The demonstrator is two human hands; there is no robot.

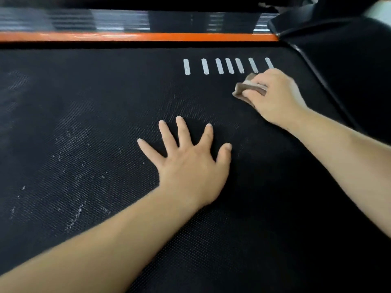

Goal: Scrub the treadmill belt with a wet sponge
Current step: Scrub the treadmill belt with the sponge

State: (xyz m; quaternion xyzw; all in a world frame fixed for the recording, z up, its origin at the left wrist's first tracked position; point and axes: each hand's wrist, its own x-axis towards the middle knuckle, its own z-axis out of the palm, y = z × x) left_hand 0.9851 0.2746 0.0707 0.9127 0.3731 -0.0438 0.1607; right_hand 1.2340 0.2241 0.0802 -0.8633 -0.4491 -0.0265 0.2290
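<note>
Under the right hand (275, 96), a brownish sponge (246, 88) is sticking out past curled gripping fingers onto the belt (84, 123); nearer, the left hand (190, 168) is lying flat, fingers spread.

Orange strip (137, 37) runs crosswise beyond right grip (275, 96). Glossy black panel (105, 20) behind strip, blurred white light streaks reflected. Matte black housing (349, 60) right of grip. Pale patch (380, 9) farther beyond.

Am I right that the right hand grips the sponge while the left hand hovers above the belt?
Not quite: in the head view the left hand lies flat on the belt, fingers spread; the right hand does grip the sponge.
</note>
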